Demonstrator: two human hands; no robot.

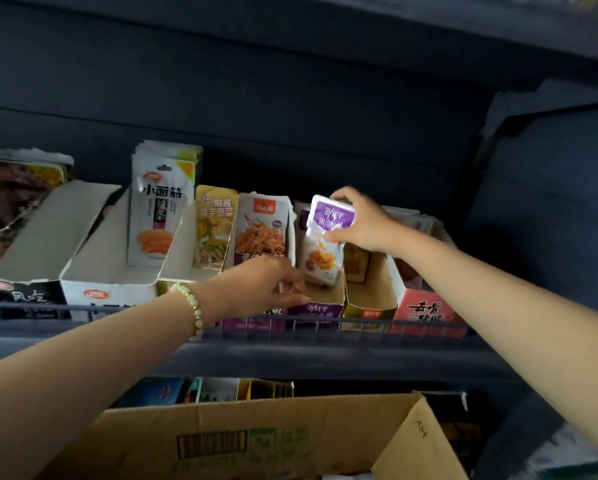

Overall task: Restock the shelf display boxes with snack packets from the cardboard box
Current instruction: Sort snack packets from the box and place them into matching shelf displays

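My right hand (361,221) grips a small stack of purple-and-white snack packets (323,244) by their top, holding them upright inside the purple display box (316,308) on the shelf. My left hand (261,284), with a bead bracelet on the wrist, rests on the front left corner of that same box, fingers curled over its rim. The brown cardboard box (256,441) stands below at the bottom of the view, its flaps open; what lies inside is hidden.
Other display boxes line the shelf: a white one with tall white packets (157,216), a yellow packet (214,226), an orange packet box (261,230), a near-empty yellow box (370,303) and a pink box (425,313). A wire rail (325,327) runs along the shelf front.
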